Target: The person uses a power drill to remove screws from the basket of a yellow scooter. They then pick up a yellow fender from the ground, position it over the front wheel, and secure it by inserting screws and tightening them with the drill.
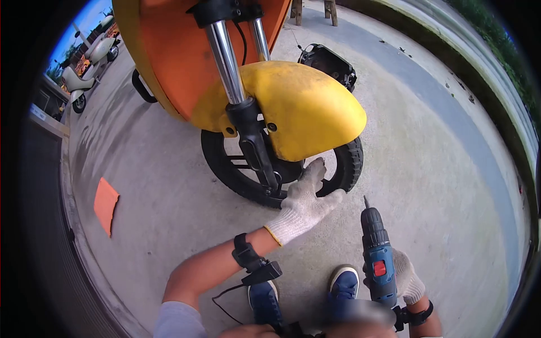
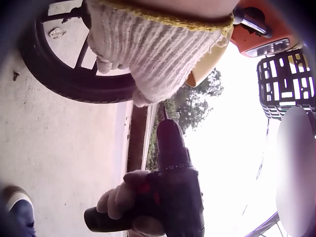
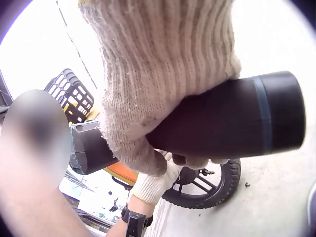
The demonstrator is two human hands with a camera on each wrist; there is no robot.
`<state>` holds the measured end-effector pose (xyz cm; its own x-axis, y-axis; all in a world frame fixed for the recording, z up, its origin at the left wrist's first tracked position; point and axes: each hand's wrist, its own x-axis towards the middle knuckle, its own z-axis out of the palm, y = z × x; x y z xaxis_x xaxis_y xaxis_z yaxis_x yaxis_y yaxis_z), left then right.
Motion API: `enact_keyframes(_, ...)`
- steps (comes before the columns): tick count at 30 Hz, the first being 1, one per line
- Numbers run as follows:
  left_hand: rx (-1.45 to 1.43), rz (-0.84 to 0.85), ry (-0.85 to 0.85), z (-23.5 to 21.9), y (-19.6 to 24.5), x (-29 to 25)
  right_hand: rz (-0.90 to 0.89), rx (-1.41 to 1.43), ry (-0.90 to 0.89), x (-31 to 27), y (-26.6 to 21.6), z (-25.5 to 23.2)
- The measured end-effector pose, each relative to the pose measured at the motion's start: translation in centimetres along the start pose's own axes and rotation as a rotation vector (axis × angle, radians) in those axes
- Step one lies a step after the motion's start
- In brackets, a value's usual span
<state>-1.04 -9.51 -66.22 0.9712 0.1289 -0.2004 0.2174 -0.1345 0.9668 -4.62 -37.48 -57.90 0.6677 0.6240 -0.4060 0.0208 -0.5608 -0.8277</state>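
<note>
My left hand [image 1: 304, 205], in a white knit glove, reaches to the front wheel's tyre [image 1: 354, 160] with fingers and thumb spread. It lies beside the lower fork leg [image 1: 256, 149], under the yellow front fender [image 1: 310, 107]. In the left wrist view its fingers are mostly hidden behind the cuff. My gloved right hand [image 1: 407, 276] grips a blue and black cordless drill [image 1: 378, 256] by the handle. A bit [image 1: 366, 201] in the drill's chuck points forward, right of the wheel. The right wrist view shows the glove wrapped round the dark handle [image 3: 217, 118].
Orange body panels [image 1: 174, 50] rise behind the fork. A black housing [image 1: 327, 65] is behind the fender. An orange sheet piece [image 1: 105, 205] lies on the concrete at left. Scooters [image 1: 79, 81] stand far left; a black basket [image 2: 286, 81] shows in the left wrist view.
</note>
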Motion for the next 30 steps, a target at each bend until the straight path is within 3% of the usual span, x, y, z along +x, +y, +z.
enact_keyframes(2,0.18,-0.083,-0.074,0.8,2.9,3.7,0.071,-0.242,0.085,-2.8,4.1,-0.3)
enact_keyframes(4,-0.148,-0.095,-0.178,2.3,-1.1,8.6,0.367,0.209,0.212,-5.1,5.4,0.3)
enact_keyframes(5,-0.162,-0.036,-0.152,1.7,0.5,8.1,0.378,-0.028,0.206,-6.5,7.4,0.6)
enact_keyframes(6,-0.555,-0.032,-0.037,3.5,-5.0,11.1,0.39,-0.257,0.208,-7.2,9.0,0.5)
enact_keyframes(7,-0.392,-0.024,-0.127,2.0,-1.0,8.6,0.465,0.054,0.262,-8.2,7.5,0.3)
enact_keyframes(8,-0.227,-0.023,-0.221,0.6,3.1,5.5,0.461,0.062,0.264,-8.7,7.5,0.3)
enact_keyframes(9,-0.214,-0.044,-0.144,1.3,0.1,5.0,0.335,0.205,0.244,-9.2,7.8,0.4)
enact_keyframes(10,-0.031,0.056,-0.243,-0.5,1.0,2.9,0.211,0.351,0.222,-9.9,8.5,0.6)
enact_keyframes(11,-0.292,0.065,-0.428,-2.4,0.5,1.0,0.384,0.49,0.262,-8.9,12.0,0.9)
enact_keyframes(12,-0.161,0.111,-0.375,-4.1,-0.7,-1.2,0.289,0.648,0.213,-7.8,10.5,0.8)
enact_keyframes(13,-0.412,0.067,-0.345,-5.7,2.0,-4.6,0.256,0.721,0.216,-6.7,9.5,0.6)
enact_keyframes(15,-0.617,-0.08,-0.347,-8.9,3.3,-8.3,0.175,0.806,0.191,-4.3,7.5,0.6)
enact_keyframes(16,-0.656,-0.015,-0.39,-10.6,3.4,-9.5,0.127,0.814,0.158,-2.8,6.5,0.2)
enact_keyframes(18,-0.627,-0.058,-0.457,-14.7,0.1,-10.3,0.03,0.842,0.053,0.3,4.7,-0.5)
enact_keyframes(22,-0.69,-0.028,-0.406,-16.8,0.7,-11.6,-0.14,1.044,-0.187,6.1,0.8,-1.8)
enact_keyframes(24,-0.561,0.095,-0.66,-19.7,-1.9,-11.4,-0.198,1.208,-0.364,8.5,-0.5,-1.4)
enact_keyframes(25,-0.603,-0.121,-0.417,-19.3,0.2,-12.4,-0.18,1.274,-0.372,9.1,-1.7,-1.3)
enact_keyframes(28,-0.524,-0.253,-0.404,-20.4,0.6,-12.9,-0.143,1.419,-0.409,11.5,-4.7,-0.3)
enact_keyframes(30,-0.54,-0.207,-0.363,-19.6,0.5,-12.8,-0.117,1.39,-0.491,13.5,-4.8,0.4)
